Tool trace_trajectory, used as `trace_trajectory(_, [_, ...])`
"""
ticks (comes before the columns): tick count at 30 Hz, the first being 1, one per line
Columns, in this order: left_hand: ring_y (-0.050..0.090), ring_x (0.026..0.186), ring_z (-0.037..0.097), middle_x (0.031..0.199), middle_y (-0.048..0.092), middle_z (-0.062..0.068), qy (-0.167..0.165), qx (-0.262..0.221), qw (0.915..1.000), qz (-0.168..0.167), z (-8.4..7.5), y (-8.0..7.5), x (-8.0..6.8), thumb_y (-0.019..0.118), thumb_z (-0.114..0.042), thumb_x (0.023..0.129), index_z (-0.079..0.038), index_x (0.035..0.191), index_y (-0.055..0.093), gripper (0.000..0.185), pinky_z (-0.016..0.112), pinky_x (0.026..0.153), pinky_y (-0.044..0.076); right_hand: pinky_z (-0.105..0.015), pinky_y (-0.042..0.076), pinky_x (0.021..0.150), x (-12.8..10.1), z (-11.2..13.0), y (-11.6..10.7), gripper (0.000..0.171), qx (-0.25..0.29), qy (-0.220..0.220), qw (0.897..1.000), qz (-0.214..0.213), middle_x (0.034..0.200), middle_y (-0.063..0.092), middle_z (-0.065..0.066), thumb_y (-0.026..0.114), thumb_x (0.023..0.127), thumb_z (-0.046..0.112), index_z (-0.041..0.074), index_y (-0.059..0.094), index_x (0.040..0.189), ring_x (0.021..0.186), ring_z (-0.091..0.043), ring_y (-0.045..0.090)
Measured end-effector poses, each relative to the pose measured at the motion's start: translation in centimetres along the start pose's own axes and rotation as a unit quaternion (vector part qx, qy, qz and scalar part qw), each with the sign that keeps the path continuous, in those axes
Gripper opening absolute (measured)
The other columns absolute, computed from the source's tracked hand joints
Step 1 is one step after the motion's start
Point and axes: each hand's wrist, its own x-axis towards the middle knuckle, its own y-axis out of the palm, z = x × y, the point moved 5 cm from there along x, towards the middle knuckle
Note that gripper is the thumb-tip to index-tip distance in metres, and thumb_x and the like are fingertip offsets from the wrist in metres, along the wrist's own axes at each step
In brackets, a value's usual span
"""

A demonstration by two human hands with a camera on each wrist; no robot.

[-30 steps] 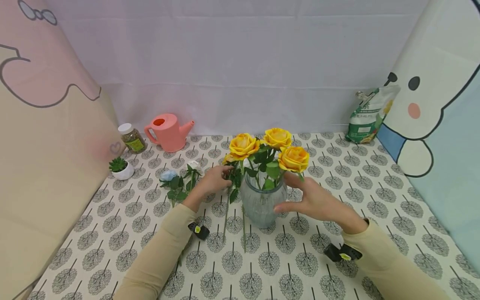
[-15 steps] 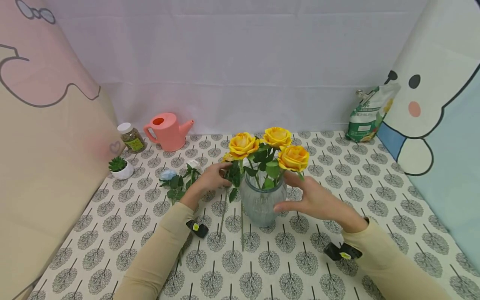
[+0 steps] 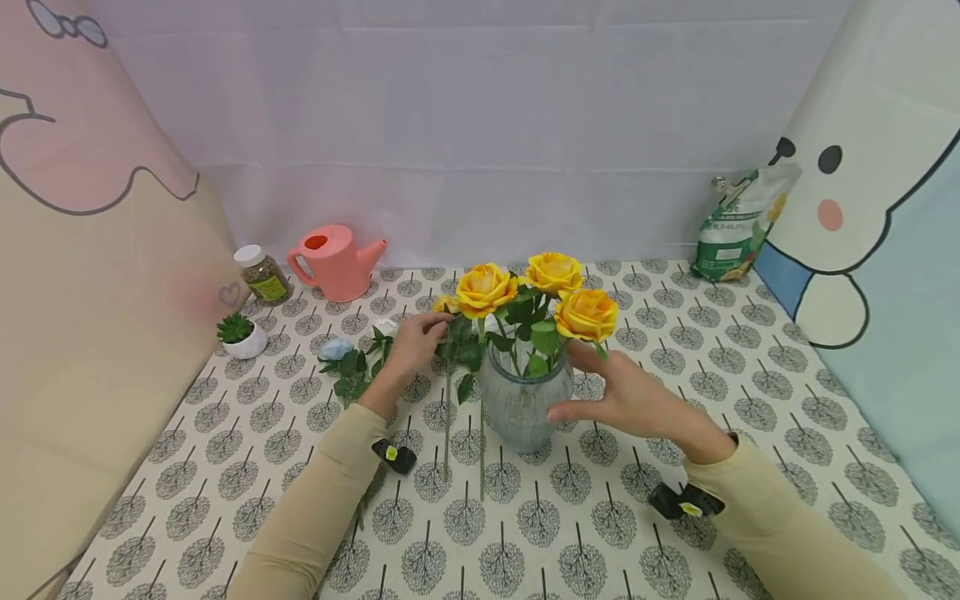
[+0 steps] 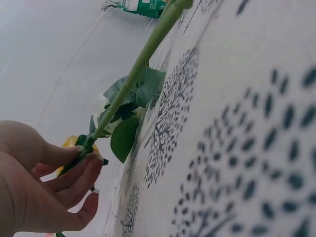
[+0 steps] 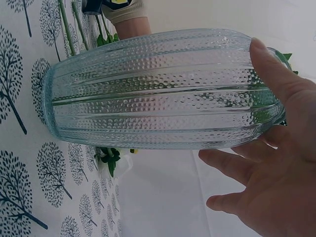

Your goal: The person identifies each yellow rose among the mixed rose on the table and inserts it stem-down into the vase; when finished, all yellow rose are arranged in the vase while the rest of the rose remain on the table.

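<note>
The left hand (image 3: 415,340) is curled round the upper stem of a yellow rose (image 3: 447,367), the stem being pinched between thumb and fingers (image 4: 74,175) just below the bloom; the rose is held upright, just left of the glass vase (image 3: 522,405), with its long stem hanging down toward the counter (image 3: 570,517). A second loose stem (image 3: 481,433) is seen beside it, close against the vase's left side.

At the far left of the counter a small potted succulent (image 3: 240,335) is set, with a lidded jar (image 3: 262,275) and a pink watering can (image 3: 336,260) behind it near the back wall. A pale blue flower (image 3: 337,348) and a white flower (image 3: 386,328) are laid on the counter just left of the left hand.

In the middle the ribbed glass vase is stood upright, and three yellow roses (image 3: 555,273) with green leaves are carried in it.

The right hand (image 3: 630,398) is laid against the vase's right side, fingers spread and nearly straight, the thumb (image 5: 269,74) pressed on the glass near the rim; the vase is steadied, not gripped.

At the far right a green and white bag (image 3: 738,229) is leant against the back wall.
</note>
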Motion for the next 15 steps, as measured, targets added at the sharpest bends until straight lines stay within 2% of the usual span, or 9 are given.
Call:
trace_trajectory(3, [0.059,0.090,0.022,0.122,0.065,0.011,0.000,-0.025,0.9989,-0.039,0.0,-0.5,0.1,0.059,-0.013,0.102,-0.010,0.126,0.070,0.026,0.028,0.064,0.047,-0.051,0.037,0.112,0.0,0.0,0.0,0.083,0.001,-0.004,1.000,-0.001,0.150,0.047,-0.011,0.083,0.084,0.027,0.003,0.040,0.151,0.134,-0.035,0.049])
trace_trajectory(5, [0.061,0.099,0.022,0.124,0.065,0.009,-0.004,-0.045,0.9974,-0.056,0.0,-0.8,0.1,0.062,-0.013,0.100,-0.010,0.122,0.072,0.024,0.029,0.071,0.051,-0.050,0.037,0.112,0.1,0.1,0.0,0.083,0.004,-0.007,1.000,-0.001,0.151,0.047,-0.011,0.083,0.084,0.027,0.004,0.040,0.151,0.134,-0.033,0.048])
trace_trajectory(8, [0.063,0.104,0.022,0.122,0.067,0.009,-0.019,-0.098,0.9922,-0.074,0.0,-1.2,0.1,0.067,-0.013,0.098,-0.008,0.118,0.074,0.022,0.031,0.079,0.053,-0.049,0.037,0.112,0.1,0.1,0.0,0.083,0.007,-0.010,1.000,-0.001,0.151,0.047,-0.010,0.083,0.084,0.026,0.004,0.040,0.151,0.135,-0.032,0.048])
trace_trajectory(11, [0.065,0.099,0.019,0.115,0.070,0.009,-0.043,-0.159,0.9825,-0.086,0.1,-1.6,0.1,0.072,-0.012,0.094,-0.006,0.115,0.074,0.022,0.028,0.078,0.053,-0.050,0.037,0.112,0.1,0.0,0.0,0.082,0.006,-0.009,1.000,-0.001,0.150,0.047,-0.011,0.083,0.084,0.026,0.004,0.040,0.151,0.134,-0.033,0.049])
trace_trajectory(15, [0.067,0.092,0.015,0.108,0.073,0.006,-0.081,-0.247,0.9609,-0.096,0.2,-2.0,0.1,0.075,-0.010,0.091,-0.004,0.115,0.071,0.025,0.023,0.070,0.052,-0.051,0.037,0.112,0.1,-0.1,0.0,0.083,0.007,0.000,1.000,0.000,0.150,0.047,-0.011,0.083,0.084,0.027,0.004,0.040,0.151,0.134,-0.034,0.048])
